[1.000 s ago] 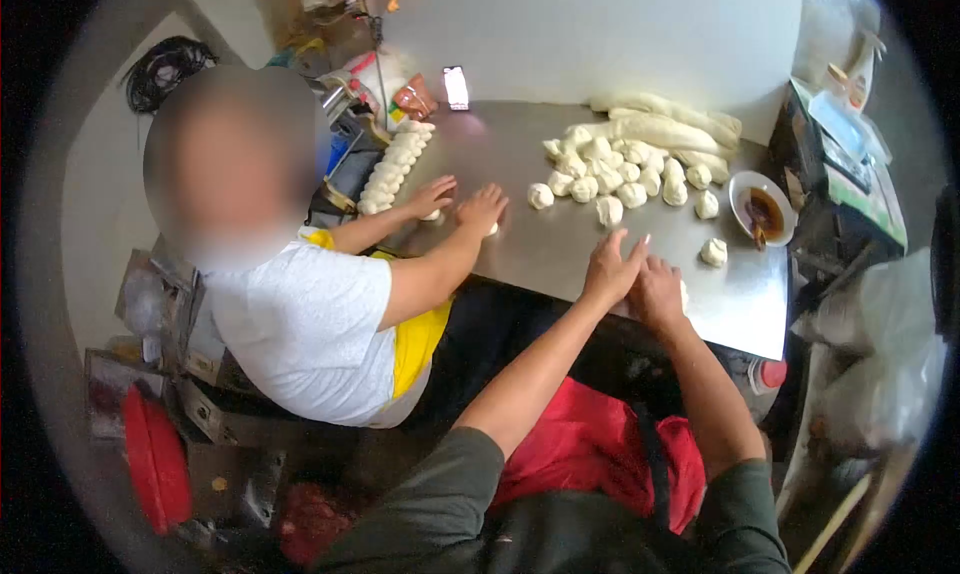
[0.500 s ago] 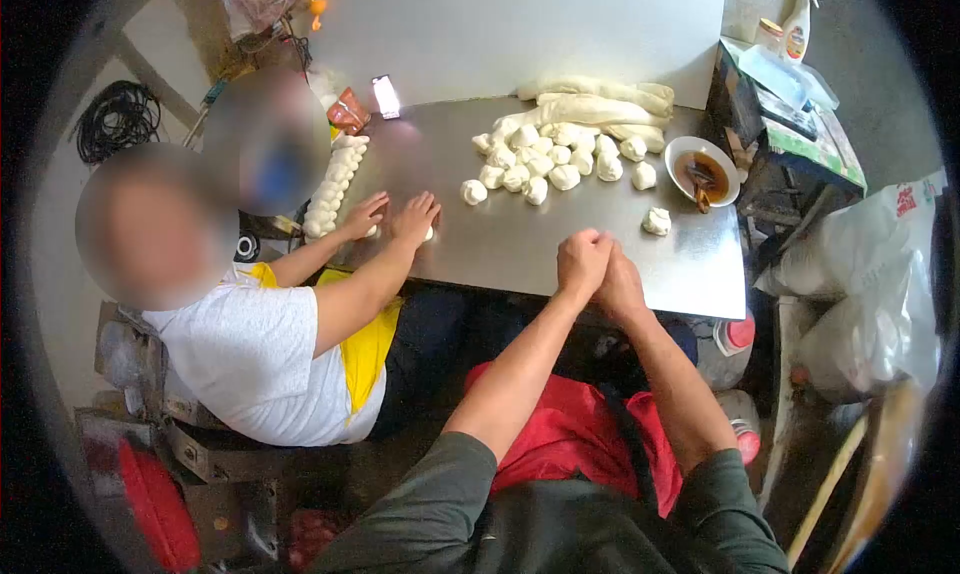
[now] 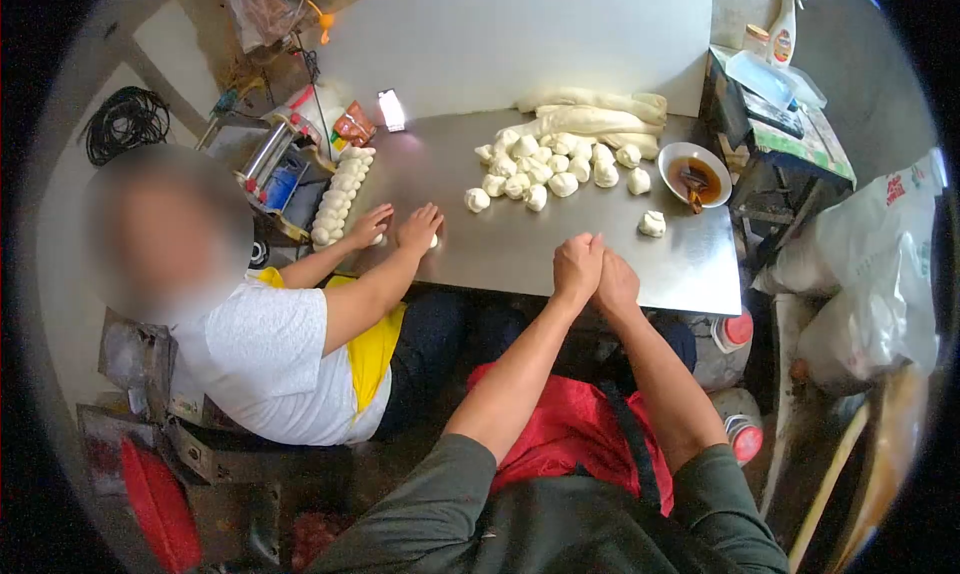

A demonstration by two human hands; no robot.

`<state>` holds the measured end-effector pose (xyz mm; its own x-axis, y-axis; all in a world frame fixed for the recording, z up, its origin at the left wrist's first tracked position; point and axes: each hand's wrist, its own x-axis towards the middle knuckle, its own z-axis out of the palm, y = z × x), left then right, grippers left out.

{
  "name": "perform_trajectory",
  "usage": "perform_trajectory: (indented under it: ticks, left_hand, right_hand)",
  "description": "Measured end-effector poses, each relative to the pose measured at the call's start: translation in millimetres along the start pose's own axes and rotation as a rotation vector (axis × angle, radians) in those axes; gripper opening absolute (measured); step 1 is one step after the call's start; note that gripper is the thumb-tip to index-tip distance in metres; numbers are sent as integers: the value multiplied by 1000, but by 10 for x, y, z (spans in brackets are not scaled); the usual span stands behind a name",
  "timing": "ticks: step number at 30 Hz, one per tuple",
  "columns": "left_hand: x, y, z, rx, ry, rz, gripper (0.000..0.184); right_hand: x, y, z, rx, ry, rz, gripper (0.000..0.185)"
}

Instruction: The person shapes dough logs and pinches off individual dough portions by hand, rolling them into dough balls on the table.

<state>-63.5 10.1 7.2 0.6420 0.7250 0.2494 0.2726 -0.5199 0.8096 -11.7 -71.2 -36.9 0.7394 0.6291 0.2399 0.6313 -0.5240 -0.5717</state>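
Observation:
My left hand (image 3: 578, 266) and my right hand (image 3: 617, 280) are pressed together, fingers curled, over the front edge of the metal table (image 3: 500, 249). Both are closed; whatever may be between them is hidden. Beyond them, to the right, a single pleated dough piece (image 3: 652, 224) lies by itself. Farther back is a cluster of white dough pieces (image 3: 563, 184), with long dough rolls (image 3: 600, 121) behind it. A white bowl (image 3: 727, 184) of brown liquid with a dark utensil in it stands right of the cluster.
At the left, a co-worker's hands (image 3: 418, 228) rest on small dough pieces on the table. Near them are a row of dough balls (image 3: 342, 196), a roller machine (image 3: 272, 164) and a lit phone (image 3: 391, 110). A side stand (image 3: 800, 139) holds a spray bottle (image 3: 785, 29).
The view has shifted slightly. My hands stay pressed together at the table edge, with little visible movement. The co-worker's hands remain in nearly the same place.

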Motion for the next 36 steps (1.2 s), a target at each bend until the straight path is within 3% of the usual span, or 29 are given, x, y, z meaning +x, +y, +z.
perform_trajectory:
  ticks: [5,6,8,9,11,12,14,16,17,20,21,22,23,24,25,26,27,28,30,32,34,35,36]
  left_hand:
    - [5,-43,-111,96,52,257,37]
    - [-9,8,-159,96,51,255,37]
    - [-7,117,-256,92,-99,214,36]
    - [20,169,-293,144,-202,154,35]
    - [-319,603,-355,-125,-381,283,36]
    - [-414,794,-323,-115,-312,273,36]
    - [-307,754,-296,-98,-185,254,36]
    - [-111,499,-279,6,-36,362,55]
    - [-62,295,-224,288,61,441,73]
    - [-19,12,-67,-24,-46,237,70]
    - [13,-175,58,-22,-52,242,70]
    - [59,-360,223,-136,-250,-22,65]
    - [75,-439,317,-248,-444,-290,61]
    - [20,-413,291,-251,-446,-290,61]
    - [-64,-349,190,-471,-514,-389,56]
    - [-129,-290,71,-689,-578,-487,53]
    - [-184,-177,-95,-812,-641,-452,41]
    - [-194,-249,-98,-808,-638,-456,41]
    - [-180,-332,-187,-506,-705,-160,33]
    - [-310,-244,-134,-537,-486,37,27]
    - [-423,-90,-127,-281,-368,125,26]
    - [-485,20,-113,-230,-282,104,27]
    - [-531,62,-85,-233,-284,102,27]
  right_hand:
    - [94,-152,-191,-99,-263,29,28]
    - [64,-144,-225,-65,-185,-40,25]
    - [188,-24,-175,-280,-263,30,26]
    - [192,163,-111,-282,-268,22,26]
    - [362,944,199,-160,-94,3,29]
    - [665,1742,717,24,-348,7,37]
    - [231,964,25,-439,-144,41,48]
    - [-37,182,-670,-452,-283,174,56]
    - [-107,281,-642,-481,-242,137,49]
    - [-39,736,-463,-330,-336,-6,39]
    - [-48,638,-474,-166,-307,44,38]
    - [-72,569,-425,-164,-302,49,38]
    - [-95,518,-372,-69,-241,-163,41]
    - [-129,476,-335,26,-183,-374,44]
    - [-172,383,-354,25,-185,-372,44]
    - [-225,298,-384,252,-176,-235,54]
    - [-284,218,-444,481,-164,-93,65]
    - [-342,151,-563,486,-167,-92,65]
    - [-383,37,-773,170,-114,-254,85]
    - [-346,109,-681,232,-87,-171,85]
    - [-324,194,-660,260,-323,-86,61]
    - [-319,236,-557,198,-287,-54,40]
    - [-349,223,-504,195,-289,-52,40]
